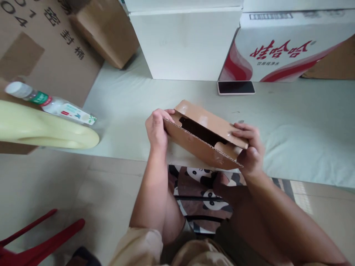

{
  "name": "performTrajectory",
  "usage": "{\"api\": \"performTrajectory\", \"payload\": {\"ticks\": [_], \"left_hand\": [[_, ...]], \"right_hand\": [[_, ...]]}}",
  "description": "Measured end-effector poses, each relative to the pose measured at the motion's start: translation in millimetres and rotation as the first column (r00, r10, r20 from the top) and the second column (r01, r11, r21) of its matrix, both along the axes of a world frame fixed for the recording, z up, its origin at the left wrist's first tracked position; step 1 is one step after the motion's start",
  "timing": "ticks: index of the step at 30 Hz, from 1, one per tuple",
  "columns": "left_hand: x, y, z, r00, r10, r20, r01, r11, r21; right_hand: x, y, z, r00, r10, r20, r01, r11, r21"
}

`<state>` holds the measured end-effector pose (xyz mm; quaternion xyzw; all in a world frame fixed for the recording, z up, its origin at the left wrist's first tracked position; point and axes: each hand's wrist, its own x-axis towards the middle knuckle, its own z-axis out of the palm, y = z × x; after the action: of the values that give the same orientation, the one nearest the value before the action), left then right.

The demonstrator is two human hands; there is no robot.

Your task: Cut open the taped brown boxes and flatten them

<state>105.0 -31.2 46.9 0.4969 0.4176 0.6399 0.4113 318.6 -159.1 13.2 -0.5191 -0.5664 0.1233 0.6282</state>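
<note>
A small brown cardboard box (pixel 205 149) is held up in front of me, tilted, its top flaps spread and a dark gap showing inside. My left hand (pixel 157 127) grips its left end, fingers over the edge. Around the right end my right hand (pixel 251 146) is closed, with fingertips lying on the far flap. Bits of clear tape shine on the flaps. What lies inside the box is too dark to make out. Beyond it, a phone (pixel 236 87) rests on the pale green cloth (pixel 119 107).
White cartons (pixel 185 44) and a red-and-white carton (pixel 277 51) stand at the back. Large brown boxes (pixel 105 29) fill the back left. A plastic bottle (pixel 50 101) and a pale yellow curved object (pixel 47 127) are on the left. A red plastic piece (pixel 50 240) shows at lower left.
</note>
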Motion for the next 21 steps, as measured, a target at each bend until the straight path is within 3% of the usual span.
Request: {"api": "performTrajectory", "payload": {"ticks": [3, 8, 12, 17, 21], "left_hand": [[-4.9, 5.6, -7.5, 0.995, -0.067, -0.069, 0.071, 0.996, 0.056], [-15.7, 16.4, -15.5, 0.942, -0.132, -0.308, 0.204, 0.955, 0.213], [-21.0, 17.2, -12.8, 0.918, -0.166, -0.361, 0.243, 0.953, 0.179], [-36.7, 26.2, -15.0, 0.966, -0.149, -0.212, 0.17, 0.981, 0.088], [-49.8, 36.7, -23.0, 0.998, -0.062, 0.008, 0.062, 0.997, -0.047]], "right_hand": [[-0.4, 0.5, 0.0, 0.999, -0.018, 0.029, 0.018, 1.0, -0.013], [0.1, -0.8, -1.2, 0.998, -0.031, 0.063, 0.031, 1.0, -0.004], [3.7, -1.7, -4.0, 0.993, -0.045, 0.111, 0.049, 0.998, -0.035], [12.4, 1.5, -14.5, 0.993, -0.107, -0.047, 0.098, 0.981, -0.17], [10.2, 1.4, -18.8, 0.999, 0.018, -0.037, -0.03, 0.932, -0.362]]}}
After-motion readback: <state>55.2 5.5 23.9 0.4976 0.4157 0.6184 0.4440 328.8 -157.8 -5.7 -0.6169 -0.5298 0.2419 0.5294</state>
